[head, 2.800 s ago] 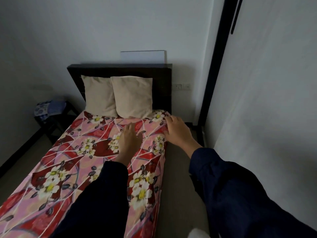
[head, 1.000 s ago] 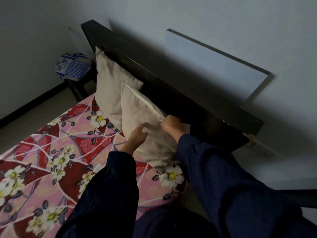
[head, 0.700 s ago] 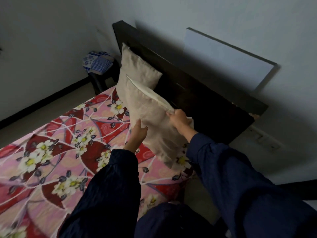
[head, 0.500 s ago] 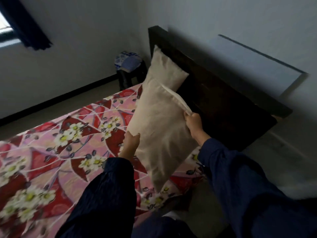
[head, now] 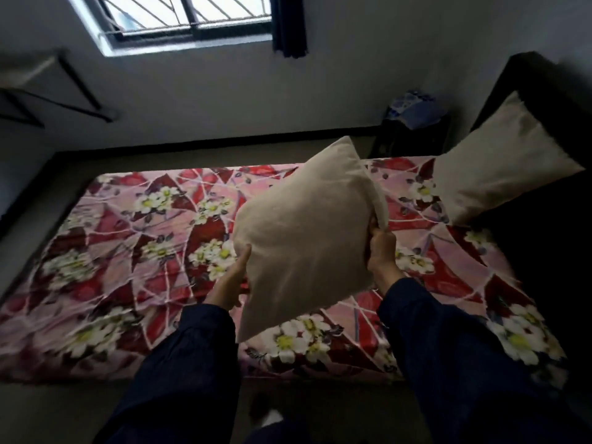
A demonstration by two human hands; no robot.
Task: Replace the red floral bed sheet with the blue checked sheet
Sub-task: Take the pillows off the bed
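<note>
Status: pillow (head: 307,232) is off the bed, up in the air over the red floral sheet (head: 144,251), tilted with one corner high. Right hand (head: 381,254) has its fingers (head: 381,235) curled round the bunched right edge and looks to take the weight. Left hand (head: 229,282) is on the lower-left edge, thumb on the front face, other fingers hidden behind the cloth. It reads as a pinch, steadying rather than carrying. A two-hand hold makes sense: the load is soft and floppy and would sag from one seam.

Why it's up: the sheet can't come off with pillows pinning the head end. My read is that this is the clearing step and stripping is not yet begun. Red floral sheet lies flat across the whole mattress, edges hanging over the sides.

Second pillow (head: 499,168) leans on the dark headboard (head: 544,91), lower edge on the sheet. It has to go too.

Blue checked sheet (head: 415,107): folded bundle on the dark stool (head: 410,139) at the far side of the bed, beside the headboard, well apart from both hands. It's blurred and the pattern is barely readable. Parked off the bed, so it's clear of the strip.

Next call: the pillow needs a drop spot off the mattress. Risk: dropping it at the foot end just pins the sheet again.
</note>
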